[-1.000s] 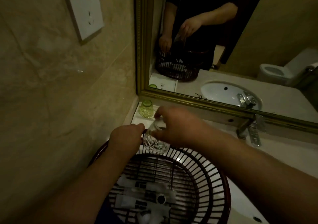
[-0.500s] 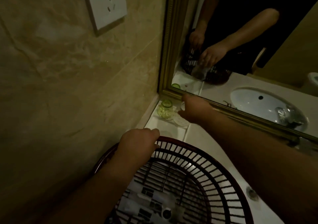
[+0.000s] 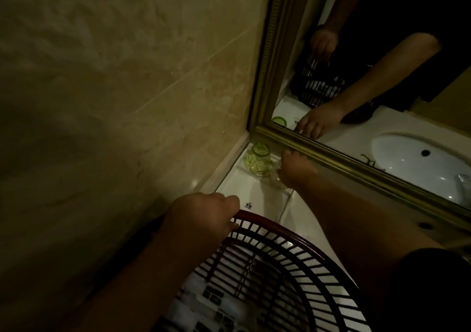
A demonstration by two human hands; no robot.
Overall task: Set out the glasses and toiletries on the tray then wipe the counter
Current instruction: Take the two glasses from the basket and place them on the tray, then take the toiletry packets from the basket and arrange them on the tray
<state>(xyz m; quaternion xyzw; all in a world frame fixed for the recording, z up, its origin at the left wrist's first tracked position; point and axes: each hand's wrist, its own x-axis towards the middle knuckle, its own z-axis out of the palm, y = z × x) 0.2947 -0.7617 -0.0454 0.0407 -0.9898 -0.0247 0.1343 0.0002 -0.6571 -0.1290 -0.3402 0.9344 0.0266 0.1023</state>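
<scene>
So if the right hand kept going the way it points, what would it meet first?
Probably the mirror frame: the right hand, setting a clear glass on the tray beside the green glass, points toward it. Depth is unclear.

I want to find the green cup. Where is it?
The green glass stands at the far end of the white tray, in the corner where the wall meets the gold mirror frame, left of the right hand.

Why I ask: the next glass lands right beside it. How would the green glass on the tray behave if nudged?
The green glass looks like rigid, patterned glass, so probably brittle. It stands upright on the smooth white tray, so it would likely slide, perhaps tip if struck high.
</scene>
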